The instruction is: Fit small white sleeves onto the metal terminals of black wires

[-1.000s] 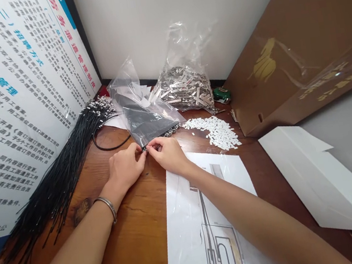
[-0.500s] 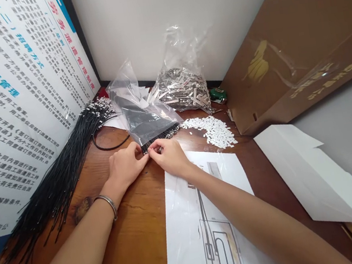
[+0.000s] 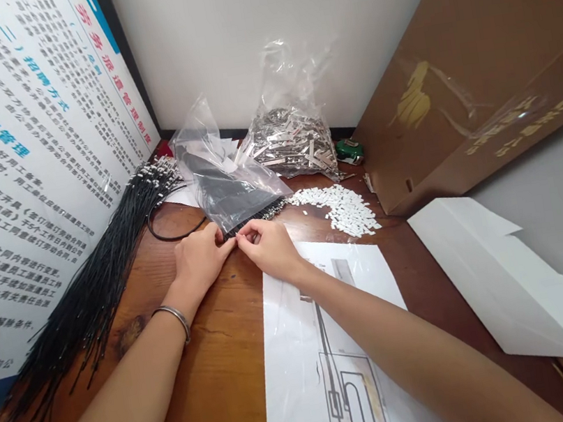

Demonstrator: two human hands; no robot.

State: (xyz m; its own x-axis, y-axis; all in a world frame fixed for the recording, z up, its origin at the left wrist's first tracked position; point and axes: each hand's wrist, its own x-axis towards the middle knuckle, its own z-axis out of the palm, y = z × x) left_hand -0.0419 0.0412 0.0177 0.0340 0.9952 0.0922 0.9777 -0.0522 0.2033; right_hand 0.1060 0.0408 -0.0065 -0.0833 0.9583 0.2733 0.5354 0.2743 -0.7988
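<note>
My left hand (image 3: 200, 257) and my right hand (image 3: 268, 245) meet fingertip to fingertip at the near edge of a clear plastic bag (image 3: 236, 193). Both are closed in a pinch, and whatever lies between the fingers is too small to make out. Out of the bag's open end stick black wires (image 3: 268, 209) with metal-tipped ends, just beyond my fingers. A pile of small white plastic connector housings (image 3: 347, 209) lies to the right of my right hand. On the left is a large bundle of black wires (image 3: 104, 266) with white connectors at their far ends.
A printed drawing sheet (image 3: 296, 378) lies beneath my right forearm. Behind stands a clear bag of metal strips (image 3: 292, 142), with a green object (image 3: 349, 151) beside it. A brown carton (image 3: 475, 55) and folded white card (image 3: 503, 276) border the right; a printed board (image 3: 37, 134) borders the left.
The hands stay together at nearly the same spot, with only a slight shift of the fingers. The bag, wires and white pile look unchanged.
</note>
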